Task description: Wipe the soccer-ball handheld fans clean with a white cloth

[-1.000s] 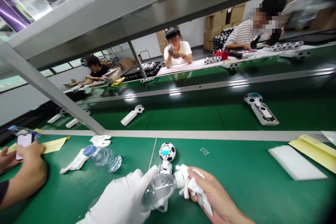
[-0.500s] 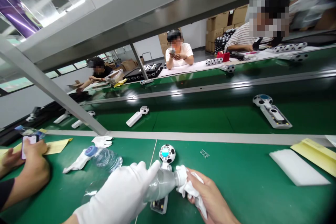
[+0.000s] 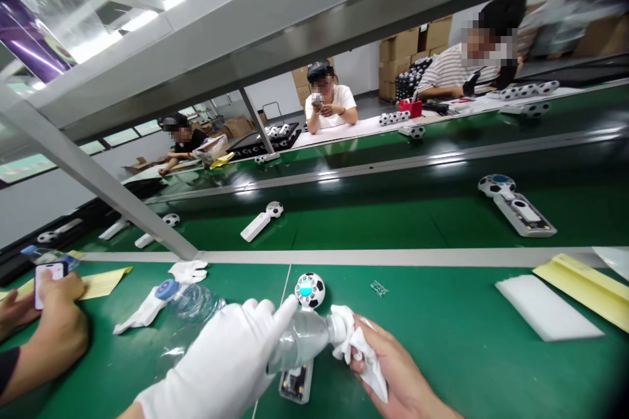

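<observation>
My left hand [image 3: 230, 353], in a white glove, is wrapped round a clear plastic bottle [image 3: 301, 340] that lies tilted on its side. The bottle's neck points right, toward my bare right hand [image 3: 388, 360]. A crumpled white cloth [image 3: 366, 353] is pinched in my right hand and pressed against the bottle's mouth. Beneath the bottle lies a handheld device with a football-patterned head [image 3: 310, 291]; its handle [image 3: 295, 383] shows inner parts, and its middle is hidden by the bottle.
Left of my glove lie another clear bottle [image 3: 196, 304] with a blue cap and a white glove [image 3: 189, 271]. A co-worker's hands hold a phone [image 3: 48, 281]. At right are a white foam sheet [image 3: 548, 308] and yellow paper [image 3: 584, 288]. Similar devices [image 3: 518, 206] sit on the green conveyor.
The view has shifted slightly. My left hand still grips the bottle; my right hand and the cloth have turned a little at its mouth. Devices on the conveyor have moved slightly right.
</observation>
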`<state>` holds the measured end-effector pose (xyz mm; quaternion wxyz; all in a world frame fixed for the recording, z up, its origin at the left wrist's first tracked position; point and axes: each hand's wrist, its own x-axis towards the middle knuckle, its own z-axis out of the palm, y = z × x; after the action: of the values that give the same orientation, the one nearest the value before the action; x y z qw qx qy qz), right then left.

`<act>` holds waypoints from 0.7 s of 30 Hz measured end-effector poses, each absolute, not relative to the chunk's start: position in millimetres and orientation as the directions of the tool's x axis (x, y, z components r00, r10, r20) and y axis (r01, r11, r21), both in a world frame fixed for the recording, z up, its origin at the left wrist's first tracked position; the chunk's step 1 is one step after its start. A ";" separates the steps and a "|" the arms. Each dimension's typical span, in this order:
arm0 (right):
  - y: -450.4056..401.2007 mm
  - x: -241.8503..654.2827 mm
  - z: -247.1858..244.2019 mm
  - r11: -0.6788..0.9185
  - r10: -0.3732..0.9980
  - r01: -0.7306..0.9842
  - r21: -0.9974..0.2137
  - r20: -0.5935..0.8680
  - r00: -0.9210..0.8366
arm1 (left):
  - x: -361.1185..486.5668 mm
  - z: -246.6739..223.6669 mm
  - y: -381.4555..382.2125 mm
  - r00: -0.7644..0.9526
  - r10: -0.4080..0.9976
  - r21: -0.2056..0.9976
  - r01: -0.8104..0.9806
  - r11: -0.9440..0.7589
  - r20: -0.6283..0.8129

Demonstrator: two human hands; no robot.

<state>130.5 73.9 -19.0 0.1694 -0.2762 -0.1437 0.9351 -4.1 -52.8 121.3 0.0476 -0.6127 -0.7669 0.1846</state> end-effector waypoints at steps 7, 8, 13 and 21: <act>74.5 131.5 -14.4 -0.919 0.378 -0.252 -0.303 -0.499 -0.779 | -2.1 119.8 -55.4 -0.260 0.954 -0.365 0.911 0.191 -0.148; 74.4 131.7 -14.2 -0.922 0.372 -0.248 -0.298 -0.501 -0.782 | -1.7 119.4 -55.3 -0.261 0.954 -0.366 0.910 0.193 -0.148; 73.9 131.5 -14.8 -0.929 0.358 -0.254 -0.269 -0.488 -0.796 | -1.2 119.9 -54.7 -0.266 0.952 -0.369 0.909 0.195 -0.150; 72.9 131.8 -16.3 -0.925 0.372 -0.272 -0.265 -0.490 -0.788 | -1.5 121.6 -55.0 -0.274 0.950 -0.355 0.912 0.208 -0.149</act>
<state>131.8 72.9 -16.3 0.1708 -0.2767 -0.0903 0.9413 -1.5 -55.0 121.6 0.0507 -0.6002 -0.7755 0.1894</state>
